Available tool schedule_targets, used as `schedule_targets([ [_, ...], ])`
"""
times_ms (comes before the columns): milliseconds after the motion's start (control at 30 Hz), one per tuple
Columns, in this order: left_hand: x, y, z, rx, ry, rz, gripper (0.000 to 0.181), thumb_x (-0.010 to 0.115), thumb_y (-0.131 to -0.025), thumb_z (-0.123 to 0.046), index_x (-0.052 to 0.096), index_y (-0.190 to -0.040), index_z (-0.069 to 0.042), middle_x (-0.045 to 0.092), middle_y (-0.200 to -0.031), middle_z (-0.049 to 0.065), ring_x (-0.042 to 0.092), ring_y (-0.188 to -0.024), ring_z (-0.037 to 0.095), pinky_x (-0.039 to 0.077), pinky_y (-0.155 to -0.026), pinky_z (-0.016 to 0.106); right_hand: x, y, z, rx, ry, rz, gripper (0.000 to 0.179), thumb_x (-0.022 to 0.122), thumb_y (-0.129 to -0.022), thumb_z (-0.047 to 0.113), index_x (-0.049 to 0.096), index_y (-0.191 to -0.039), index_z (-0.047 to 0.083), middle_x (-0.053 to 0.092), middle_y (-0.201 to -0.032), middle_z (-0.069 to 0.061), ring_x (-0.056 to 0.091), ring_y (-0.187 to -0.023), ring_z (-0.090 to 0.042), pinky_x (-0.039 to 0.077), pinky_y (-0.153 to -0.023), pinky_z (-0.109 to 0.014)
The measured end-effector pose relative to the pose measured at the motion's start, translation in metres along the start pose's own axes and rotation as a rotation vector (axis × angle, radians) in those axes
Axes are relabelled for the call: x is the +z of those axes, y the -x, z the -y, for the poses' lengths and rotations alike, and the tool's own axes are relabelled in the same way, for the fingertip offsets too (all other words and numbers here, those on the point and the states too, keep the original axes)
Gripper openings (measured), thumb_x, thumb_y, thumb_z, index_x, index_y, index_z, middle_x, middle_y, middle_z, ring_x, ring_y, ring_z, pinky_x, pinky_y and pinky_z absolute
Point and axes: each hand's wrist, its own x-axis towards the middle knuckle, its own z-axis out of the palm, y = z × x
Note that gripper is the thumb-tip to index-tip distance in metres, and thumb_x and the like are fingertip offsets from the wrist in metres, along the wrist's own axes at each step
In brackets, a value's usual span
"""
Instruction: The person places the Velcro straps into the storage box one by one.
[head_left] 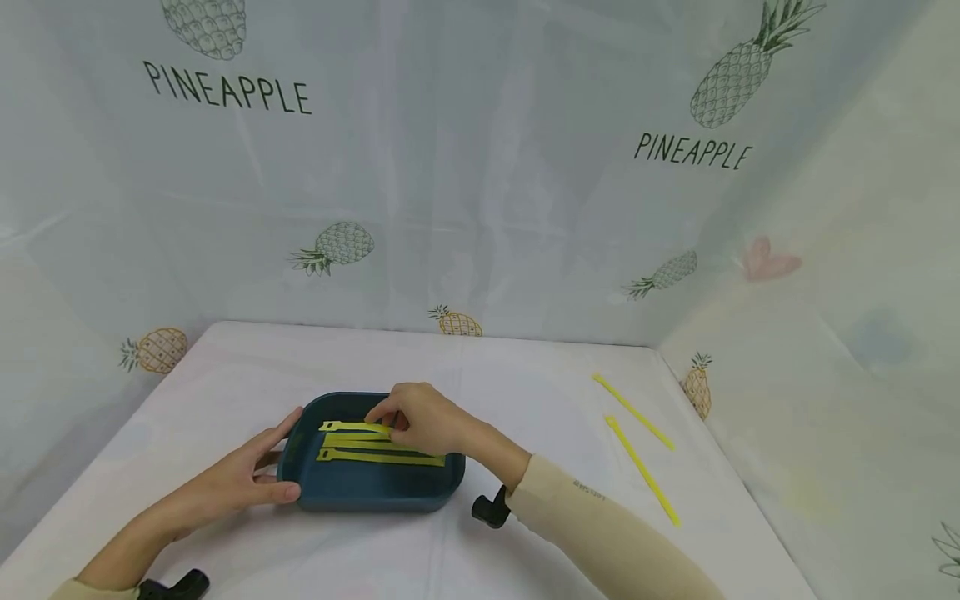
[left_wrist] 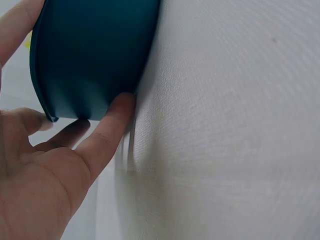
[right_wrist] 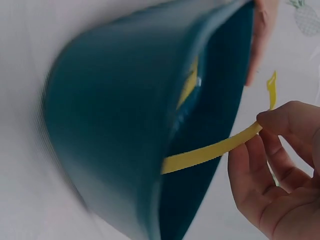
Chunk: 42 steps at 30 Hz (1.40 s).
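Note:
A dark teal tray [head_left: 367, 492] with raised walls stands on the white table. Inside it lie several yellow strap-like cable ties [head_left: 375, 457], each with a slotted head at the left end. At the tray's left end, my left hand [head_left: 243, 477] spreads its fingers and thumb against the outer wall; the left wrist view shows fingertips touching that wall [left_wrist: 90, 55]. Over the tray's right half, my right hand [head_left: 431, 418] pinches one yellow cable tie [right_wrist: 210, 151] between thumb and fingers. In the right wrist view its slotted end rises past the fingers while the rest dips into the tray.
Two more yellow cable ties, one farther back [head_left: 633, 411] and one nearer [head_left: 642, 469], lie apart on the right side of the table [head_left: 525, 383]. Behind the table hangs a pale curtain [head_left: 465, 167] printed with pineapples. A black wrist mount [head_left: 491, 508] sits below my right wrist.

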Motion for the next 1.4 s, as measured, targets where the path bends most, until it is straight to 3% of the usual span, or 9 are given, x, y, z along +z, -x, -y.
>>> schedule_targets([
  [133,-0.001,0.000,-0.001,0.014,-0.023,-0.018,0.106,0.076,-0.100,-0.028,-0.002,-0.172,-0.031,0.010,-0.171,0.031,0.039,-0.146,0.058,0.055,-0.093,0.032,0.010,-0.003,-0.001,0.000,0.021,0.005,0.034,0.071,-0.097,-0.002,0.077,-0.128,0.010,0.069,-0.105,-0.002,0.062,-0.086,-0.005,0.047,-0.076,-0.010],
  [367,0.000,-0.001,0.000,0.019,-0.026,-0.023,0.106,0.076,-0.100,-0.028,-0.001,-0.173,-0.029,0.009,-0.171,0.032,0.035,-0.146,0.062,0.054,-0.101,0.052,0.024,-0.008,-0.001,0.018,0.039,0.018,0.035,0.071,-0.096,-0.002,0.078,-0.128,0.010,0.067,-0.103,0.000,0.057,-0.082,-0.003,0.046,-0.075,-0.009],
  [667,-0.002,-0.003,0.002,0.013,-0.008,-0.009,0.105,0.075,-0.101,-0.027,-0.002,-0.172,-0.034,0.007,-0.172,0.031,0.037,-0.146,0.059,0.056,-0.090,0.029,0.033,-0.009,-0.004,0.057,0.032,0.051,0.035,0.073,-0.096,-0.001,0.077,-0.129,0.011,0.067,-0.104,-0.001,0.060,-0.084,-0.004,0.047,-0.075,-0.010],
  [1067,0.000,-0.003,0.001,-0.003,0.009,-0.013,0.106,0.077,-0.100,-0.027,-0.001,-0.172,-0.034,0.009,-0.171,0.030,0.043,-0.144,0.055,0.056,-0.090,0.028,0.053,-0.013,-0.012,0.015,0.103,0.049,0.033,0.073,-0.095,-0.001,0.080,-0.125,0.011,0.066,-0.098,0.001,0.055,-0.082,-0.001,0.044,-0.071,-0.010],
  [1400,0.001,-0.003,0.002,-0.013,0.013,-0.008,0.107,0.077,-0.100,-0.028,-0.002,-0.172,-0.034,0.009,-0.171,0.032,0.044,-0.143,0.055,0.056,-0.092,0.032,0.066,-0.010,-0.011,0.021,0.091,0.060,0.032,0.074,-0.096,-0.001,0.079,-0.125,0.010,0.067,-0.102,0.000,0.056,-0.086,0.000,0.045,-0.075,-0.009],
])
